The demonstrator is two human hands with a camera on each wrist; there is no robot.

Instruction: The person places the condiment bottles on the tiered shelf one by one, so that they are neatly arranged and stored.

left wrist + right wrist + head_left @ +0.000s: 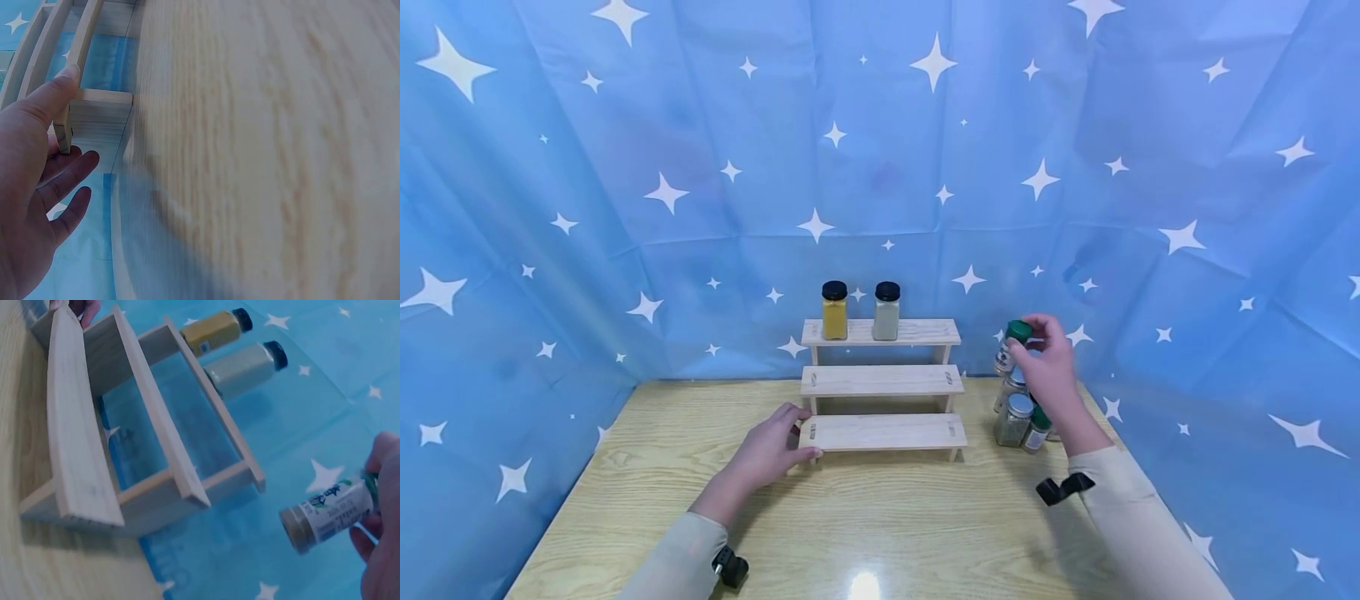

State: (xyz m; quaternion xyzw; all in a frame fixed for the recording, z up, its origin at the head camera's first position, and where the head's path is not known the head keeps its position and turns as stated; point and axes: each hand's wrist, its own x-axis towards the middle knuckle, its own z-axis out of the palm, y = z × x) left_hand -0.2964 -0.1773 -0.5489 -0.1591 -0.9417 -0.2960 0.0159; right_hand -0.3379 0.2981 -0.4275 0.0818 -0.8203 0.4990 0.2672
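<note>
The right hand (1051, 367) pinches a small jar with a green cap (1018, 332) between thumb and fingers, tilted, in the air near the back right corner of the surface (887, 517). The left hand (767, 450), well apart from the other one, grips the left end of the lowest step of a wooden rack (883, 432), which stands near the middle of the back edge. The left wrist view shows what the head view hides: the thumb lies on this board, while other fingers are spread loosely beside its end. Only the right wrist view shows clearly the held jar's white label with dark and green printing, and its brownish lower end. The rack has three narrow, flat steps of pale, smooth wood with visible grain. On its top step stand a squarish yellow jar (835, 317) and, to the right, a pale grey jar (886, 317), both with black lids. Below the right hand, close together near the right edge, the head view shows silver-lidded jars (1015, 421) and another green-capped jar (1037, 429). The surface has a yellowish wood grain; behind it hangs creased blue cloth (880, 167) with white four-pointed stars.
</note>
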